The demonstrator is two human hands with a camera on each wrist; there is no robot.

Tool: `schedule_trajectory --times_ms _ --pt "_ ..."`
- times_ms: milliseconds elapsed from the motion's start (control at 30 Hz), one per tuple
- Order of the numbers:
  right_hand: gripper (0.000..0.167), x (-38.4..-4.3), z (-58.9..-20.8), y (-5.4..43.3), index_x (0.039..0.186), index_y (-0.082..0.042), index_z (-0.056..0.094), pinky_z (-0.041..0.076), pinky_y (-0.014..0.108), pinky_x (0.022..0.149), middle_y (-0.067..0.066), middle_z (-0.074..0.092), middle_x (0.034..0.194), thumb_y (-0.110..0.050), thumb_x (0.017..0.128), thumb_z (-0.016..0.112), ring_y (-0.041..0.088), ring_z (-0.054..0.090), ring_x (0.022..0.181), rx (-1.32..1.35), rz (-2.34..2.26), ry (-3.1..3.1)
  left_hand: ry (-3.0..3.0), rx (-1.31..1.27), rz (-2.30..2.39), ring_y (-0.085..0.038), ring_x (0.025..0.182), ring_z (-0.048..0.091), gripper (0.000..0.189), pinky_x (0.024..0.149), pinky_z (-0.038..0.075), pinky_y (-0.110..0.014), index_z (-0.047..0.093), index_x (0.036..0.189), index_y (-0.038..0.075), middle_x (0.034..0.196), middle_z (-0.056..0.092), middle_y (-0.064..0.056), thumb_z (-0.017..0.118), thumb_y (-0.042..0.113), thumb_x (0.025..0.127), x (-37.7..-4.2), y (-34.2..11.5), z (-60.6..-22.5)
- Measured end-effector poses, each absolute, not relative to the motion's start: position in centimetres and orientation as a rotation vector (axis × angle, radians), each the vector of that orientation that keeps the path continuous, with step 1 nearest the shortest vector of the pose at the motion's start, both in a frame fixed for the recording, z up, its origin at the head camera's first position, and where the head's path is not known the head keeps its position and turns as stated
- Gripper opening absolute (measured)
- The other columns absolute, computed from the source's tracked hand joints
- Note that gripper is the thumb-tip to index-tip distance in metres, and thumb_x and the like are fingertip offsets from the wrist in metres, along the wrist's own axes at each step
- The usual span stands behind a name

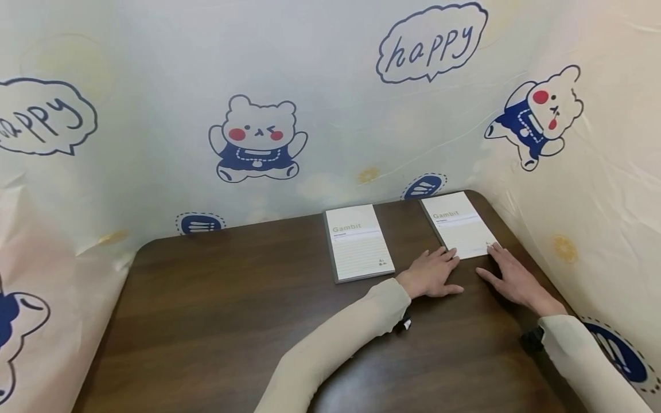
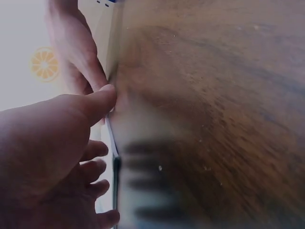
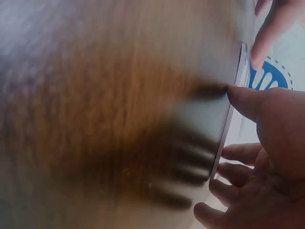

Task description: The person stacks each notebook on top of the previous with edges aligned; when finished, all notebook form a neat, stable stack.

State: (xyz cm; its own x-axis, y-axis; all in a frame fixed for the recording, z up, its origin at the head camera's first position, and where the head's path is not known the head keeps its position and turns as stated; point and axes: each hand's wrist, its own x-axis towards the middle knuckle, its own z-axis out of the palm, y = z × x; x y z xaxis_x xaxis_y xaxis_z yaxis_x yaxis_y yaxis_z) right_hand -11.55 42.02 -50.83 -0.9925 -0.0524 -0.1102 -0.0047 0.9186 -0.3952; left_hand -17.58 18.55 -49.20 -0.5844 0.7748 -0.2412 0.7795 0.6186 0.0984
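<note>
Two white notepads printed "Gambit" lie on the brown table, one at the back right [image 1: 457,229] and one left of it [image 1: 358,246]. At the near left corner of the right notepad, my left hand [image 1: 431,274] touches the edge with its fingertips, palm down. My right hand [image 1: 513,278] is at the near right corner, fingers extended over the edge. In the left wrist view the left thumb [image 2: 102,98] reaches toward the right hand [image 2: 78,52]. The right wrist view shows the right thumb [image 3: 245,100] at the notepad's thin edge [image 3: 224,136].
A pale curtain [image 1: 330,74] with bear drawings and "happy" bubbles hangs right behind the table [image 1: 217,321] and along both sides. The table's right edge runs close beside the right hand. The left forearm's sleeve [image 1: 341,332] crosses over the table's front part.
</note>
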Motion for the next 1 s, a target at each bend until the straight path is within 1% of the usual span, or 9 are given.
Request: schedule_trajectory --times_ms 233,367,467,600,733,900,1000 --pt "0.085 -11.6 -50.9 41.5 0.156 0.018 0.026 0.028 0.074 0.115 0.044 0.021 0.162 -0.046 0.107 0.056 0.061 0.023 0.150 -0.043 -0.591 2.982 2.575 1.240 -0.027 -0.010 0.164 0.013 0.079 0.132 0.024 -0.037 0.022 0.167 0.029 0.176 0.013 0.012 0.045 0.067 0.103 -17.5 18.5 -49.8" --pt "0.084 -11.4 -51.0 41.2 0.155 0.018 0.029 0.029 0.073 0.114 0.044 0.023 0.161 -0.046 0.107 0.056 0.061 0.026 0.148 -0.059 -0.585 3.005 2.600 1.248 -0.033 -0.010 0.163 0.016 0.078 0.131 0.028 -0.036 0.025 0.167 0.028 0.176 0.017 0.011 0.048 0.066 0.103 -17.3 18.4 -49.9" --pt "0.082 -10.9 -51.0 40.9 0.153 0.018 0.032 0.031 0.073 0.113 0.045 0.027 0.160 -0.043 0.106 0.059 0.062 0.030 0.146 -0.082 -0.576 3.029 2.616 1.259 -0.053 -0.011 0.163 0.020 0.077 0.129 0.031 -0.036 0.028 0.166 0.026 0.175 0.020 0.010 0.049 0.065 0.103 -16.9 18.1 -49.7" --pt "0.077 -10.2 -50.9 40.2 0.150 0.018 0.039 0.034 0.073 0.112 0.045 0.033 0.156 -0.039 0.104 0.063 0.062 0.036 0.142 -0.120 -0.531 3.077 2.628 1.263 -0.084 -0.011 0.162 0.022 0.076 0.128 0.033 -0.037 0.028 0.166 0.025 0.175 0.021 0.009 0.048 0.063 0.104 -16.0 17.4 -49.5" --pt "0.074 -9.5 -50.8 39.4 0.147 0.017 0.045 0.037 0.071 0.111 0.044 0.039 0.153 -0.039 0.103 0.066 0.061 0.042 0.138 -0.145 -0.480 3.106 2.645 1.272 -0.113 -0.012 0.161 0.025 0.073 0.127 0.036 -0.036 0.029 0.166 0.024 0.174 0.023 0.009 0.046 0.062 0.105 -14.9 16.3 -49.4" --pt "0.065 -8.5 -50.4 38.1 0.140 0.015 0.055 0.042 0.071 0.107 0.042 0.049 0.147 -0.036 0.101 0.069 0.060 0.050 0.132 -0.173 -0.479 3.130 2.670 1.333 -0.172 -0.012 0.158 0.033 0.068 0.122 0.042 -0.033 0.037 0.163 0.023 0.171 0.032 0.008 0.046 0.059 0.106 -13.6 14.8 -49.4" --pt "0.058 -7.8 -50.0 37.4 0.135 0.012 0.061 0.045 0.072 0.103 0.040 0.054 0.143 -0.034 0.100 0.071 0.060 0.054 0.128 -0.176 -0.489 3.139 2.684 1.385 -0.195 -0.012 0.152 0.041 0.064 0.117 0.046 -0.032 0.044 0.159 0.022 0.166 0.040 0.008 0.047 0.058 0.106 -12.9 14.0 -49.3"
